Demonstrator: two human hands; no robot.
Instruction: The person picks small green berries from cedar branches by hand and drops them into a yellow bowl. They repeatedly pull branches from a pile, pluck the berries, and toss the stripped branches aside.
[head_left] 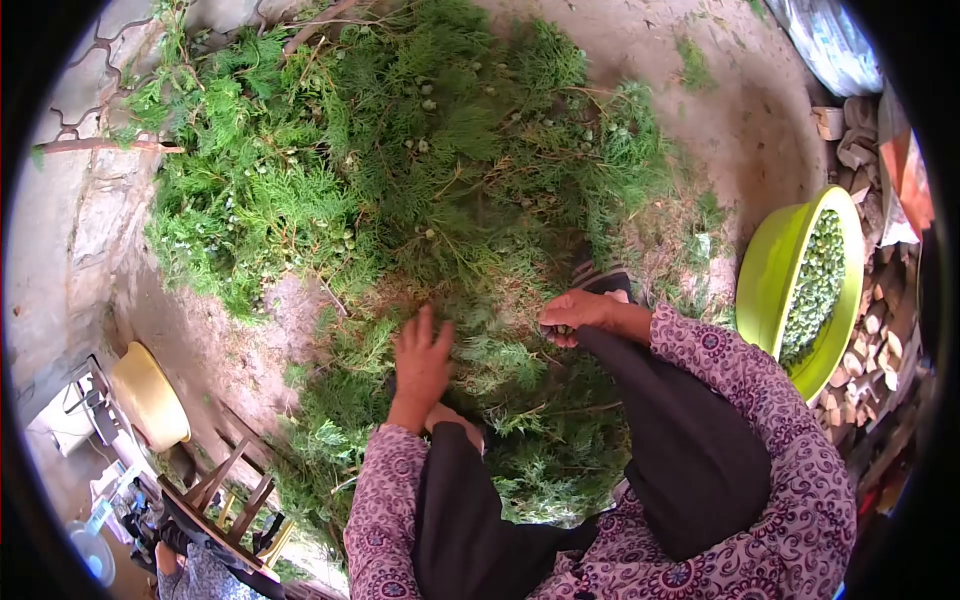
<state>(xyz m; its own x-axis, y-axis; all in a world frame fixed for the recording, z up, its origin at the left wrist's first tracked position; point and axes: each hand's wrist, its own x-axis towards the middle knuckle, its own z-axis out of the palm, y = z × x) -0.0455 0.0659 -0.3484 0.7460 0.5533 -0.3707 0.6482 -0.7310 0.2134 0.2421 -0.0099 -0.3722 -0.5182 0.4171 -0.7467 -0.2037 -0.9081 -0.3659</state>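
Note:
My left hand (423, 362) is stretched out with its fingers apart, over the lower edge of a large heap of green cone-bearing branches (400, 150). Nothing shows in it. Near my right knee, my right hand (578, 312) is closed around small dark green cones (560, 331), partly hidden by the fingers. Loose green sprigs (500, 360) lie on the ground between the two hands. Both arms wear patterned purple sleeves.
To the right stands a lime-green basin (775, 265) holding many small green cones (820, 285). Beyond it are chopped wood pieces (872, 350) and a plastic sack (825, 45). At the lower left are a yellow basin (150, 397), a wooden chair (235, 480) and part of another person (205, 572).

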